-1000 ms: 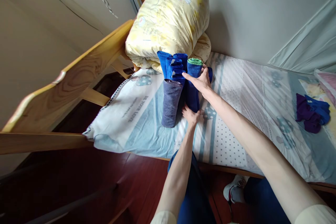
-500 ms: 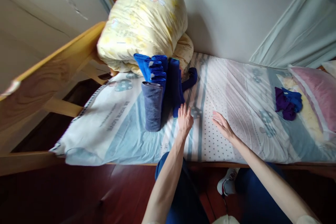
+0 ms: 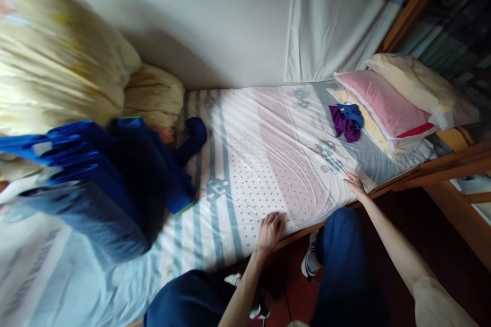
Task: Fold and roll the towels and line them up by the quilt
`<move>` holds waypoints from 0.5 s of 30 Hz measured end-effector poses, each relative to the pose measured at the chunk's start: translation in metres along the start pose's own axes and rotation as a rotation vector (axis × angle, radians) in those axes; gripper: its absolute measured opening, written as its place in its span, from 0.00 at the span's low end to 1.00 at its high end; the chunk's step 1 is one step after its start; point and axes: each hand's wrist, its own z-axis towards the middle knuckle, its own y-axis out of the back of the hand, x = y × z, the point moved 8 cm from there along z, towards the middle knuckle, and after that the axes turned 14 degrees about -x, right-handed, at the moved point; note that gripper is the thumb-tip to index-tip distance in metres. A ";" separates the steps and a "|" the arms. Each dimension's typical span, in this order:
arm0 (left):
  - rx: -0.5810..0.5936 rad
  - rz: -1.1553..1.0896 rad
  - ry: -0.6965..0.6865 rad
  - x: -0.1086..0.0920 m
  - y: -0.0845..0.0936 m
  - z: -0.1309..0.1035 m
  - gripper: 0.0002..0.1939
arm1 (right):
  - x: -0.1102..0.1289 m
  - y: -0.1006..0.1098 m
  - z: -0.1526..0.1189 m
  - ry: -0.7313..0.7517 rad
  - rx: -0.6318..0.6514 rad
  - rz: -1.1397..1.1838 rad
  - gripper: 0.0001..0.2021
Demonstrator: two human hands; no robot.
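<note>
My left hand [image 3: 270,229] rests on the dotted part of the bed sheet [image 3: 268,153] near the front edge, fingers bent and holding nothing. Farther right, my right hand [image 3: 355,185] touches the sheet by the same edge with its fingers stretched out. At the left, blurred, stand several folded blue cloths [image 3: 76,143], with a grey-blue rolled cloth [image 3: 95,219] in front. Beside them is a folded dark blue cloth with a green edge [image 3: 169,184], and behind it a curved dark blue piece of cloth [image 3: 195,135]. Crumpled purple and blue cloths [image 3: 346,123] lie beyond my right hand.
A bulky yellow quilt [image 3: 65,56] is piled at the left against the wall. A pink pillow [image 3: 387,102] and a cream pillow [image 3: 418,84] lie at the right end. A pale curtain [image 3: 326,25] hangs behind. The wooden bed rail [image 3: 452,161] runs along the right front.
The view has swung right. My left hand has left the folded dark blue cloth and moved right onto the sheet. My right hand has moved right along the bed's front edge.
</note>
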 end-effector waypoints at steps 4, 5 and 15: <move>-0.282 0.053 0.186 -0.010 -0.012 0.013 0.15 | 0.011 -0.002 0.045 0.059 -0.012 0.070 0.27; -0.319 0.068 0.191 -0.011 -0.014 0.017 0.17 | 0.016 -0.007 0.056 0.077 -0.004 0.079 0.28; -0.409 0.195 0.033 -0.018 -0.011 0.017 0.19 | 0.080 -0.106 0.132 0.247 -0.005 -0.484 0.33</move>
